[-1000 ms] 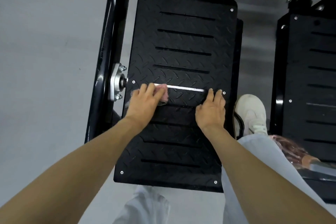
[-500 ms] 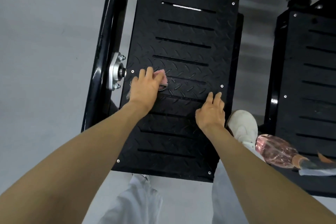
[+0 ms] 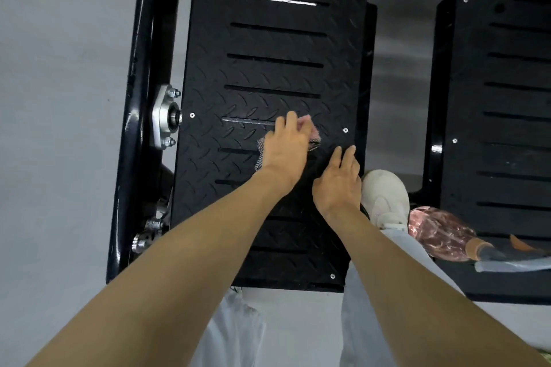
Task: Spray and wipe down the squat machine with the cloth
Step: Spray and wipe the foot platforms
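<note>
Hands on the footplate (image 3: 274, 45): left hand (image 3: 284, 155) presses the cloth (image 3: 310, 128) flat, right hand (image 3: 338, 185) rests open, empty. I judge wiping perhaps midway; wetness unclear.

Upper footplate (image 3: 277, 45) bare, frame tube (image 3: 146, 53) flanking left, shoe (image 3: 386, 197) beside right edge

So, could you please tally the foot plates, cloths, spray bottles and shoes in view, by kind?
Foot plates: 2
Cloth: 1
Spray bottle: 1
Shoe: 1
Total: 5
</note>
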A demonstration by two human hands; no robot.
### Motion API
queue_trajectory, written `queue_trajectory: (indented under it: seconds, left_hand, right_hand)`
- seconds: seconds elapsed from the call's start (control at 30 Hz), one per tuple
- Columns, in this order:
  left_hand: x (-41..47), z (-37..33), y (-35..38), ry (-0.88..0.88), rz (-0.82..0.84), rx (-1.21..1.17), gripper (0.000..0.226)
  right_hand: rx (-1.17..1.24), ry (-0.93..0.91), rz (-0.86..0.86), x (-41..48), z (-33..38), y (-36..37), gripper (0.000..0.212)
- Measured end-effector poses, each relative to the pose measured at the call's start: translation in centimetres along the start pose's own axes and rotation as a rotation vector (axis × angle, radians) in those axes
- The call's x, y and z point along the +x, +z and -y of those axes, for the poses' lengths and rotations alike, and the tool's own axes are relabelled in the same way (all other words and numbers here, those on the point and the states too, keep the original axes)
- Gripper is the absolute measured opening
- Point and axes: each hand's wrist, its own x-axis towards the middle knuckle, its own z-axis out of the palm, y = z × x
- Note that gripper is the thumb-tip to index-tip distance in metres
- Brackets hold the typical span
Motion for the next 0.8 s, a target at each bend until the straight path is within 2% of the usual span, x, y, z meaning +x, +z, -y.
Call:
queue_trajectory:
  seconds: [0.1, 0.23, 0.37, 0.47, 0.63, 0.8]
  left_hand:
    - [0.8, -0.9, -0.1, 0.069, 0.037, 0.012, 0.064]
    - [0.6, 1.9, -0.7, 0.179, 0.044, 0.13, 0.069]
    - [-0.7, 5.2, -0.7, -0.045, -0.016, 0.068, 0.065]
    - [-1.3, 3.7, -0.6, -0.17, 0.022, -0.016, 0.065]
    - [-0.3, -0.5, -0.2, 0.022, 0.059, -0.056, 0.069]
    - [0.1, 0.2, -0.4, 0.068, 0.08, 0.021, 0.076]
  right_hand:
    - [0.009, -0.011, 0.011, -0.2, -0.1, -0.2, 0.079]
    - [0.035, -0.009, 0.014, 0.0, 0.0, -0.3, 0.078]
    - [0.063, -0.003, 0.0, 0.2, 0.1, -0.2, 0.077]
    - [0.073, -0.02, -0.006, 0.1, -0.4, 0.1, 0.074]
    - [0.083, -0.05, 0.012, -0.1, -1.4, -0.1, 0.074]
    - [0.097, -0.038, 0.015, -0.3, -0.9, 0.0, 0.074]
